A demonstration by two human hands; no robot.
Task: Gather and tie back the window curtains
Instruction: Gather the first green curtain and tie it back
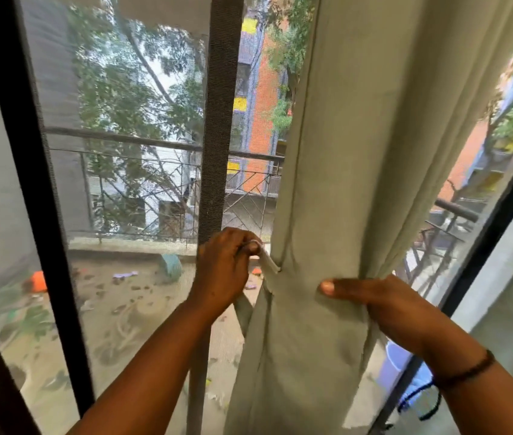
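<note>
We saw the pale green curtain [352,171] bunched into one thick column right of the window's centre, in front of the dark window frame [217,120]. Our left hand [223,271] was curled tight on a thin white tie strip [269,260] — the strip ran from the fingers to the curtain's left edge, taut. Our right hand [374,296] wrapped the gathered fabric from the right, thumb laid flat across the front, the other fingers hidden behind the cloth. A dark bracelet [465,372] sat on the right wrist — balcony railing [142,142] outside, beyond the mesh.
</note>
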